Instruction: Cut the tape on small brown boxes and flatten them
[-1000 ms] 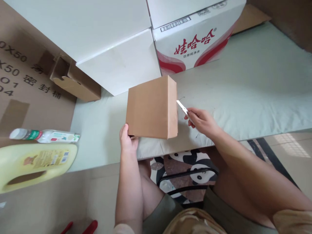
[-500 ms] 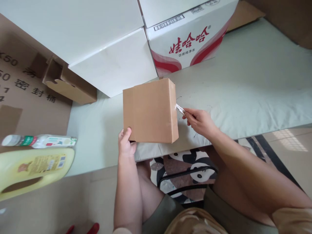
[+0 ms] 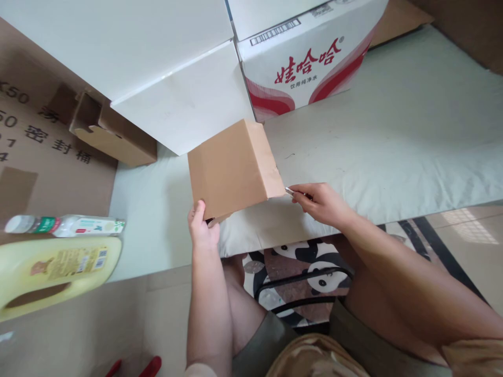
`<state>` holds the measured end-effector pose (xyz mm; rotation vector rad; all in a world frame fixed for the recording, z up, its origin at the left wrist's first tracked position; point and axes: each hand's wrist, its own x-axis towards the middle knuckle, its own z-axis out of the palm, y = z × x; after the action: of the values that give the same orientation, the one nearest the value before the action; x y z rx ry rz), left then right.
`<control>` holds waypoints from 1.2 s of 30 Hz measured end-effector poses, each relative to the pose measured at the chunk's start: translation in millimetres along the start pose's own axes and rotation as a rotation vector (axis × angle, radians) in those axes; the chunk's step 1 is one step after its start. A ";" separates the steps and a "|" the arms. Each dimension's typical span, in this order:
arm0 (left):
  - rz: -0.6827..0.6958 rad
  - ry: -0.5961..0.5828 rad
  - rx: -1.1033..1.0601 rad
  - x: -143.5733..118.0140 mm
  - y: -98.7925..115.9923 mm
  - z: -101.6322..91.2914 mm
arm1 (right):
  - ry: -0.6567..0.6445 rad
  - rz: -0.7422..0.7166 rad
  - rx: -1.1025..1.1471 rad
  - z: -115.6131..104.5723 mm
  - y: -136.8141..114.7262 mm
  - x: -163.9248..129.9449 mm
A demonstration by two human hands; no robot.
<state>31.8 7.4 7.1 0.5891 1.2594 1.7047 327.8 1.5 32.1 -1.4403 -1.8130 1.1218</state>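
A brown cardboard box is tilted over the pale green cloth, its right side face turned partly up. My left hand grips its near left corner, thumb on top and the other fingers hidden underneath. In my right hand is a slim metallic utility knife, pinched between thumb and fingers. The knife's tip is at the lower right corner of the box; whether it touches the cardboard I cannot tell.
White cartons and a red-and-white water carton stand behind the box. At left are a small open cardboard box, a clear bottle and a yellow jug. The cloth-covered table extends right.
The box has turned and tipped, showing more of its right side face. My right hand and the knife have moved slightly nearer to me, down along that face to its corner.
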 end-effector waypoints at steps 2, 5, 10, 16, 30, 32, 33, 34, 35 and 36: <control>-0.029 0.014 -0.047 4.5 -0.2 -5.2 | 0.073 0.079 0.029 -3.7 -0.7 1.4; -0.096 0.040 -0.087 10.2 1.8 -12.9 | 0.231 0.195 0.134 -6.7 -0.3 3.5; -0.285 0.072 -0.012 6.9 4.5 -16.1 | 0.274 0.161 0.336 -4.9 1.1 5.7; -0.309 0.139 0.145 -2.1 2.9 -11.7 | 0.260 0.167 0.337 -9.3 -1.0 5.3; -0.294 0.070 0.119 5.9 -2.9 -19.1 | 0.138 0.042 0.316 -7.5 0.8 3.9; -0.276 0.036 0.064 6.7 -4.1 -18.7 | 0.085 -0.001 0.271 -7.0 0.2 2.8; -0.270 0.017 0.041 7.0 -4.4 -17.9 | 0.055 -0.022 0.246 -6.7 0.2 2.3; -0.266 0.003 0.024 7.1 -4.4 -16.9 | 0.023 -0.038 0.223 -6.3 0.6 1.9; -0.266 -0.004 0.013 7.0 -4.2 -15.8 | -0.006 -0.049 0.206 -5.8 1.2 1.7; -0.268 -0.004 0.007 6.9 -3.8 -14.6 | -0.032 -0.057 0.196 -5.4 1.9 1.5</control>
<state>18.4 6.5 -2.7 0.4071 1.2803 1.4764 332.8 4.5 33.0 -1.2563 -1.7016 1.2616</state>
